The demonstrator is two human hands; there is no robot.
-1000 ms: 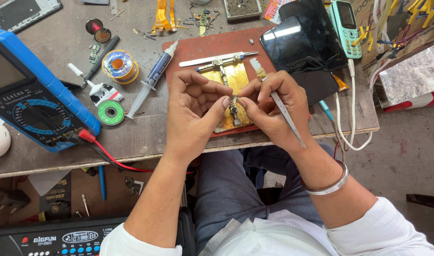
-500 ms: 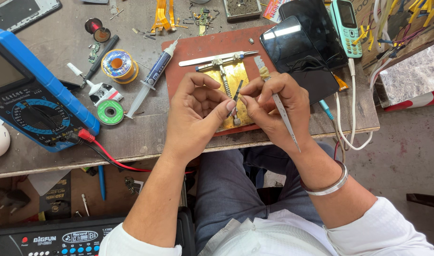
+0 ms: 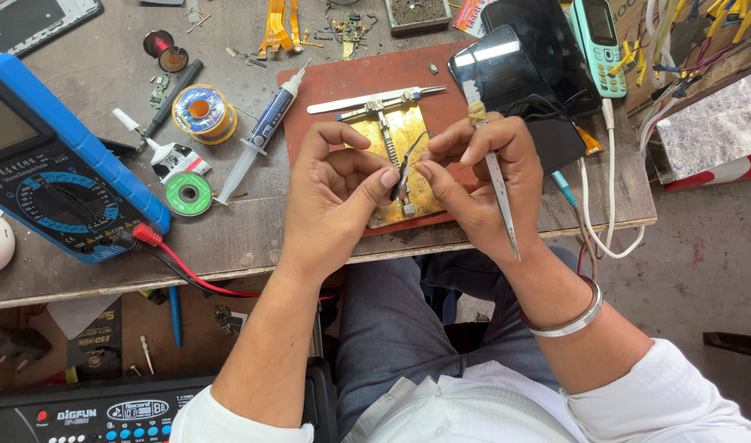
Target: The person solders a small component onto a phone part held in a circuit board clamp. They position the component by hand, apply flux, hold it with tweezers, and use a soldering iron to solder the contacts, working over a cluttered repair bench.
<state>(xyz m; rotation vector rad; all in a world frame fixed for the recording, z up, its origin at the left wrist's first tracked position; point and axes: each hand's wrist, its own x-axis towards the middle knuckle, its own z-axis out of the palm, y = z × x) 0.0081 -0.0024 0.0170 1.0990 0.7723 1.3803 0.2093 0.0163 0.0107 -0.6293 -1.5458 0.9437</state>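
- Left hand [image 3: 334, 193] and right hand [image 3: 482, 176] pinch a thin dark strip [image 3: 404, 168] between fingertips.
- Right hand also carries tweezers [image 3: 500, 201].
- Brass holder [image 3: 396, 135] lies beneath, on a red mat [image 3: 343, 82].
- Blue multimeter [image 3: 56, 164] far left.

Syringe [image 3: 261, 135] blocks left of hands [image 3: 408, 184], dark phone [image 3: 523, 90] right; bare wood nearer edge.

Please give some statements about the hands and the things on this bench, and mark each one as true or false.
1. Both hands pinch a thin dark strip between their fingertips. True.
2. The right hand also holds tweezers. True.
3. The multimeter is red. False: it is blue, with a red lead plugged in.
4. The syringe lies right of the brass holder. False: it lies to its left.
5. The left hand wears a metal bangle. False: the bangle is on the right wrist.
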